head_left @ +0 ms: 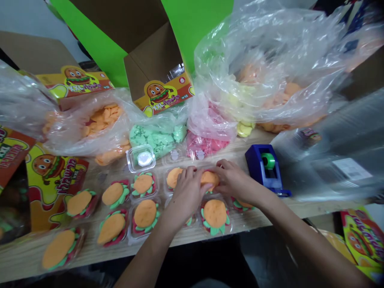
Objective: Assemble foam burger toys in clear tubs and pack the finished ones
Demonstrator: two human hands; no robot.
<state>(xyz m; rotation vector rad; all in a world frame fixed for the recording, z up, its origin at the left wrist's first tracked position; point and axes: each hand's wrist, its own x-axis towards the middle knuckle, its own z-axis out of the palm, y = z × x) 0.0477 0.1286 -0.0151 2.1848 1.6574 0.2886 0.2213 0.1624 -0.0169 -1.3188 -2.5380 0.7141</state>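
My left hand (187,190) and my right hand (235,180) close around one burger-shaped marshmallow (209,180) from its two sides. Its orange bun top shows between my fingers; its lower layers and tray are mostly hidden. Just left of it, a second burger-shaped marshmallow (173,177) sits in a clear tray, partly behind my left hand. Nearer to me is another marshmallow burger (215,214) with green and red layers under the bun. One more (243,205) lies partly under my right forearm. Several others, such as this burger (145,214), stand in clear trays to the left.
Behind the trays lie bags of green pieces (156,138), pink pieces (207,142) and orange pieces (103,118). A blue tape dispenser (265,170) stands right of my right hand, beside clear plastic packaging (327,160). Printed display boxes (168,96) stand at the back. The wooden table's front edge (192,240) is close.
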